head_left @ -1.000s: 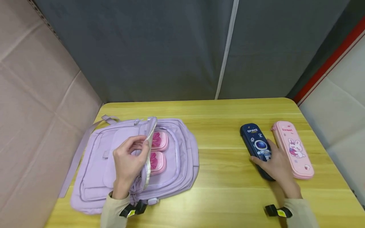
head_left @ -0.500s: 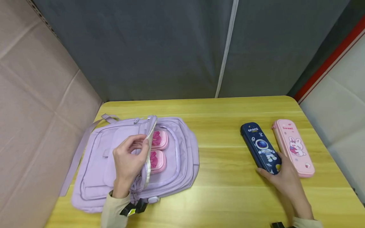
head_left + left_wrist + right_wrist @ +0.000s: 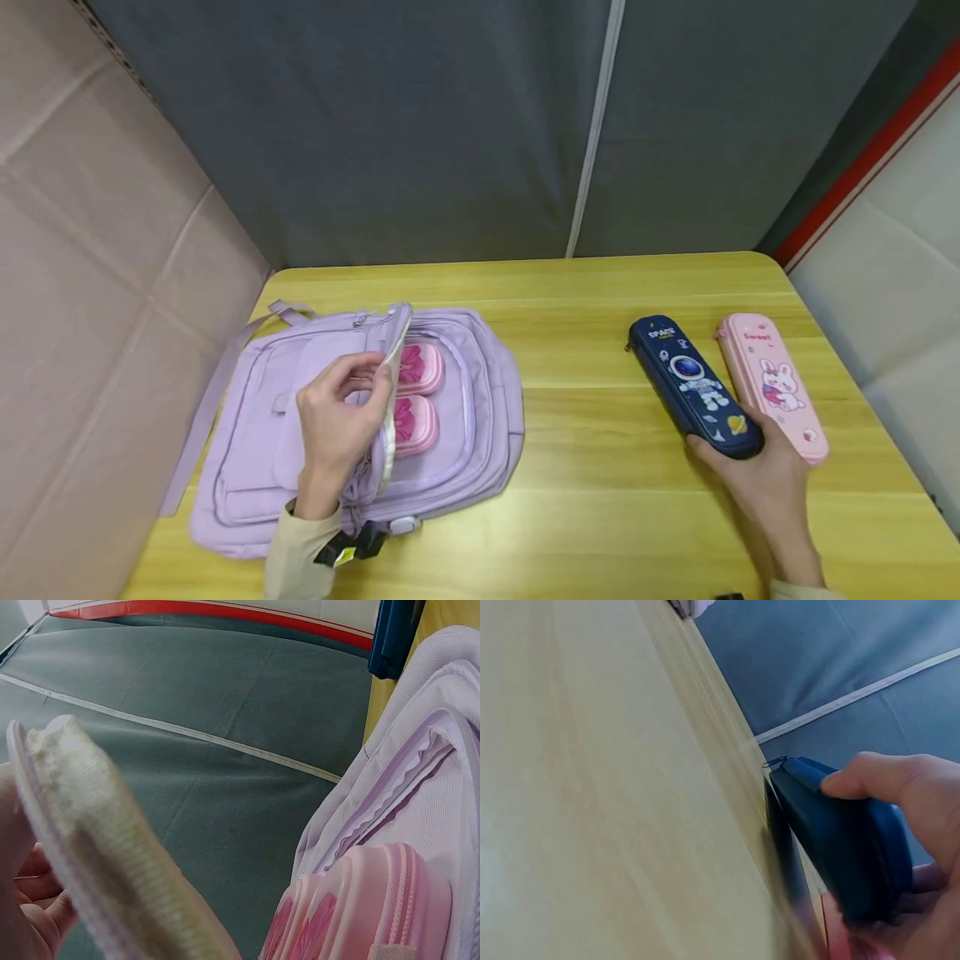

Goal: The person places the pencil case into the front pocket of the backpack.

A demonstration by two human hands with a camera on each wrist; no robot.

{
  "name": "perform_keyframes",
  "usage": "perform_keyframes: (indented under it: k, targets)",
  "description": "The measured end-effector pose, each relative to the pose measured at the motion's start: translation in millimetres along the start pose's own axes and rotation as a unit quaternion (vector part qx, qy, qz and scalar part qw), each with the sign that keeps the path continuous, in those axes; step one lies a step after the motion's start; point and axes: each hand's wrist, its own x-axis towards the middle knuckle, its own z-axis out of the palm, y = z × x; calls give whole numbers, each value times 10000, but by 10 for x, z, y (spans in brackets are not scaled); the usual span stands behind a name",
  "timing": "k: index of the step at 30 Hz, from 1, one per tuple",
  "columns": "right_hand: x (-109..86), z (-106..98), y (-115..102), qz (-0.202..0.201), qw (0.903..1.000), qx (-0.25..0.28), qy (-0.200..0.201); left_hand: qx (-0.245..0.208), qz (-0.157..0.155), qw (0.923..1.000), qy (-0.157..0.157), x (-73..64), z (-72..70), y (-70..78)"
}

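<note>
At the left of the head view lies a lilac backpack with its front pocket unzipped. My left hand pinches the pocket's flap and holds it folded back. Inside the pocket sit two small pink zip cases with bow decorations, partly hidden by the flap. On the right, my right hand grips the near end of a dark blue pencil case printed with an astronaut, thumb on one side. In the right wrist view, a gap and shadow show between this pencil case and the tabletop.
A pink pencil case with a rabbit lies on the table right beside the blue one. Bare wooden tabletop stretches between backpack and pencil cases. A grey curtain hangs behind the table's far edge.
My right hand has slid to the blue pencil case's near end and raised the case slightly off the table. The left hand keeps its hold on the flap, unmoved.
</note>
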Motion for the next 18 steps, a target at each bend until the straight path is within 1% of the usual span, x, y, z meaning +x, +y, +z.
perform_keyframes:
  k: [3,6,9,13,18]
  targets:
    - [25,25,-31,149,9986,407,306,-30,5,10000,32,-5,0,4]
    - [51,45,-80,162,9947,856,549,-30,28,10000,44,-8,0,3]
    - [76,47,-160,135,9915,1144,610,-25,64,10000,60,-4,-2,-1]
    - [90,52,-296,-27,9922,1192,367,-70,125,9999,87,3,-5,-6]
    - [61,110,-481,-403,9917,1218,-31,-175,231,9994,190,10,-2,0]
